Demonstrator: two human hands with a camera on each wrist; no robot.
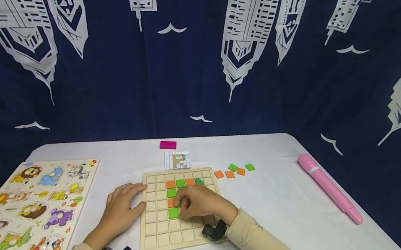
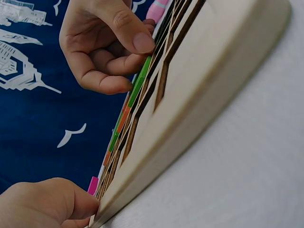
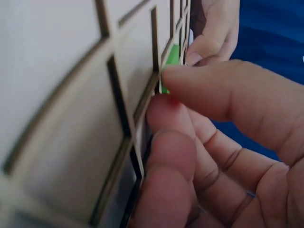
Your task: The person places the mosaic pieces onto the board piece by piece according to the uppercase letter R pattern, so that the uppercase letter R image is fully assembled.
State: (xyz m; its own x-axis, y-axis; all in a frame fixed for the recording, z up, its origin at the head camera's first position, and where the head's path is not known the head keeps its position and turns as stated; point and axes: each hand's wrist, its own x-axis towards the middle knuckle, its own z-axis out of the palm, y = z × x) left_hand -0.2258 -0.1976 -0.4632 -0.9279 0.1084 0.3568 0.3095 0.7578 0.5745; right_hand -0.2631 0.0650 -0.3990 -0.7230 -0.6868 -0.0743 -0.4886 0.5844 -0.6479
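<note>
Grid board: one wooden grid board, flat on the white tabletop and taken here as the clock's centre.
Top row: four pieces on the board toward twelve and one o'clock: two orange tiles, one green tile and one dark green rounded piece.
Column: three square pieces below the row's left end: green, orange, green; fingers may hide more.
Loose tiles: five off the board at two o'clock: three orange squares and two green squares.
Left hand: one left hand at nine o'clock, fingers extended, fingertips and thumb touching the board's edge.
Right hand: one right hand over the board's middle, well apart from the left, fingers bent and tips low beside the column; I cannot tell whether they pinch a piece, as the right wrist view is blurred there.
Pattern card: one pattern card at twelve o'clock.
Block: one magenta block, just beyond the card.
Animal puzzle: one animal puzzle board at nine o'clock, at least eleven figures showing.
Pink toy: one pink tube-shaped toy, three o'clock.
</note>
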